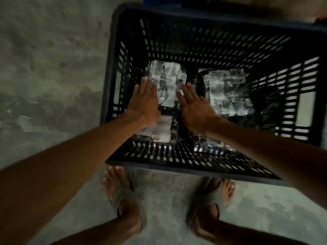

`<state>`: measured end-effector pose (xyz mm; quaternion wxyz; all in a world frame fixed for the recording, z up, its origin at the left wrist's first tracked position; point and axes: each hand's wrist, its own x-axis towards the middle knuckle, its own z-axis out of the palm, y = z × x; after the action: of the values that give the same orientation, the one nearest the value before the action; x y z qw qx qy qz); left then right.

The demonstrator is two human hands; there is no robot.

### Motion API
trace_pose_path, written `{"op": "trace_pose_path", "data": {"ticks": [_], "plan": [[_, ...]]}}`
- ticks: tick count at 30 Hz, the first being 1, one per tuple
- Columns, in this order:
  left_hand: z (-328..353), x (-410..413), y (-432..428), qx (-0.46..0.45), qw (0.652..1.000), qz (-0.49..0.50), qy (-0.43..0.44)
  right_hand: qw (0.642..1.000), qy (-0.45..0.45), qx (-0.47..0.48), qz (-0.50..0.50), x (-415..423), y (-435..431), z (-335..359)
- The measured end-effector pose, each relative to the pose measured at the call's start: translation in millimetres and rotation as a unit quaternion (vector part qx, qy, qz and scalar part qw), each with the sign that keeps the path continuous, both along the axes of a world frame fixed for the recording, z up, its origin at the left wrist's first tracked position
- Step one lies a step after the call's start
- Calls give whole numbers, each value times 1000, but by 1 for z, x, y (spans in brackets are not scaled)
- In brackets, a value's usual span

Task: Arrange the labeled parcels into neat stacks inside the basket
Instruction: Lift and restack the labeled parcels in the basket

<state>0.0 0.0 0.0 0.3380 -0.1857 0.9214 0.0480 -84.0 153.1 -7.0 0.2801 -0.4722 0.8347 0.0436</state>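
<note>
Dim, mottled grey concrete floor

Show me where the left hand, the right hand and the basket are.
left hand (144, 101), head view, back of the hand.
right hand (195, 106), head view, back of the hand.
basket (177, 167), head view, near rim.

Dark slatted plastic basket on concrete before me; inside, black parcels with white taped labels lie flat in blurred stacks.

The white labels on the parcels are too blurred to read
</note>
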Motion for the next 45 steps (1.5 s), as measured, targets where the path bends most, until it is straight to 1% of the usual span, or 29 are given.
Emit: {"op": "trace_pose_path", "data": {"ticks": [1,4,6,9,11,13,15,18,21,24,27,30,32,33,35,37,38,39,40,41,43,45], "plan": [[-14,-2,-1,-31,999,-14,-27,1000,24,-7,18,-1,-3,-18],[-42,-3,-6,-91,988,-62,-108,998,40,-18,41,-8,-15,-53],[-57,-2,-3,-128,976,-102,-141,997,48,-8,65,-12,-19,-67],[-77,-3,0,-180,965,-132,-136,997,52,-1,65,-11,-24,-78],[-89,-5,3,-221,955,-143,-138,995,79,-15,57,-8,-27,-89],[-100,-7,4,-246,952,-131,-129,993,97,-42,49,-4,-27,-97],[-99,-8,6,-244,955,-114,-127,993,97,-60,41,-2,-27,-101],[-96,-2,7,-233,955,-150,-104,995,78,-56,40,-1,-29,-100],[-82,5,8,-229,954,-181,-68,996,30,-58,54,-5,-29,-89],[-66,4,11,-221,960,-166,-38,994,0,-80,76,-18,-23,-82],[-42,-10,6,-168,974,-152,-11,989,-43,-125,73,-36,-17,-66],[-3,-29,-22,-24,986,-147,74,974,-116,-191,35,-53,-14,-39],[28,-40,-44,27,985,-140,100,960,-180,-212,-39,-59,-14,-24],[42,-45,-54,51,985,-128,102,945,-223,-220,-92,-63,-14,-16],[61,-53,-66,132,983,-56,111,901,-285,-246,-214,-69,-17,2],[72,-57,-72,223,962,35,150,847,-330,-273,-314,-78,-17,20],[76,-59,-73,253,948,78,177,817,-369,-276,-347,-82,-15,28],[80,-60,-75,275,933,118,200,798,-404,-270,-357,-85,-13,33],[83,-60,-75,287,919,156,221,794,-422,-262,-349,-82,-9,36],[84,-60,-76,292,906,190,238,800,-422,-257,-341,-77,-6,36],[80,-60,-75,277,890,245,266,799,-415,-259,-350,-67,-4,26],[67,-57,-67,281,871,302,266,776,-425,-265,-384,-56,-5,15]]}}
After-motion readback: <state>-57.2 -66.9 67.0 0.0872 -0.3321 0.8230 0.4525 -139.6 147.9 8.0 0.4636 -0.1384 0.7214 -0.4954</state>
